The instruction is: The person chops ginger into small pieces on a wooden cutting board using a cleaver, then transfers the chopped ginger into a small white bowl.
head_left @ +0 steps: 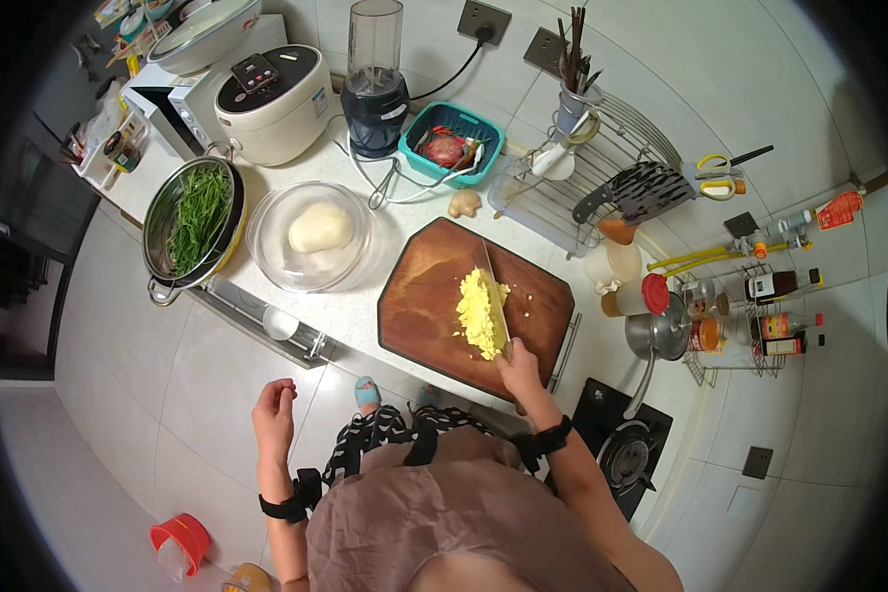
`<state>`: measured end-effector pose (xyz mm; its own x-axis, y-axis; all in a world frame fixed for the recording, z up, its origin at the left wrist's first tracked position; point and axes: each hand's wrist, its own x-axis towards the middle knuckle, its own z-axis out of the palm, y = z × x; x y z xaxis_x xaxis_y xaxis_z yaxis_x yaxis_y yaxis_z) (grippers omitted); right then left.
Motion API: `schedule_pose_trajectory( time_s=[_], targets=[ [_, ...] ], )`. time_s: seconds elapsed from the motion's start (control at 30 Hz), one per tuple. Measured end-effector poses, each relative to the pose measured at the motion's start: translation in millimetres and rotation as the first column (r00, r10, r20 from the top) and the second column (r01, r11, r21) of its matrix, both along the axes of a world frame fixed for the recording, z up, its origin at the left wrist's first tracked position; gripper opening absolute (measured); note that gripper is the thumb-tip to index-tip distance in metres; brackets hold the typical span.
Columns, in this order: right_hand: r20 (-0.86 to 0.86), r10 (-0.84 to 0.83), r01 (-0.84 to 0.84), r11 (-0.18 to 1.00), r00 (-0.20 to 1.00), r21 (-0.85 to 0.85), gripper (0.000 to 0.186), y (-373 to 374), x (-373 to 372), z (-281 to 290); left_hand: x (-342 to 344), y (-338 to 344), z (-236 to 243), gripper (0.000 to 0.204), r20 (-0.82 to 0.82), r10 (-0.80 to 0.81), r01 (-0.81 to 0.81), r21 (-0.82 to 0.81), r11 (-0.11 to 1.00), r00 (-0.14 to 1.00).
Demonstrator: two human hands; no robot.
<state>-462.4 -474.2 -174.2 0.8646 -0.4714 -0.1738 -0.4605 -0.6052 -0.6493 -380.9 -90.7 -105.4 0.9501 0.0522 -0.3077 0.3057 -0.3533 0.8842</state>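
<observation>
My right hand is closed round the handle of a kitchen knife. Its blade points away from me across a dark-rimmed wooden cutting board, along the right side of a heap of chopped yellow food that looks like cooked egg. A few small crumbs lie beside the heap. Away from the counter, my left hand hangs over the floor with its fingers curled in; nothing shows in it.
Left of the board stand a clear bowl with dough and a pot of chopped greens. Behind are a rice cooker, a blender, a teal basket and ginger. An open drawer juts out. A gas burner is at right.
</observation>
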Motion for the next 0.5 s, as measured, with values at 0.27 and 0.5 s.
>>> schedule_pose_trajectory(
  time_s=[0.27,0.5],
  targets=[
    [0.001,0.041,-0.041,0.999,0.999,0.02,0.026,7,-3,9,-4,11,-4,0.016,0.007,0.053,-0.053,-0.023,0.998,0.999],
    [-0.049,0.086,-0.082,0.995,0.995,0.063,0.026,5,-1,38,-4,14,1,0.016,0.017,0.056,-0.056,-0.006,0.998,0.998]
  ],
)
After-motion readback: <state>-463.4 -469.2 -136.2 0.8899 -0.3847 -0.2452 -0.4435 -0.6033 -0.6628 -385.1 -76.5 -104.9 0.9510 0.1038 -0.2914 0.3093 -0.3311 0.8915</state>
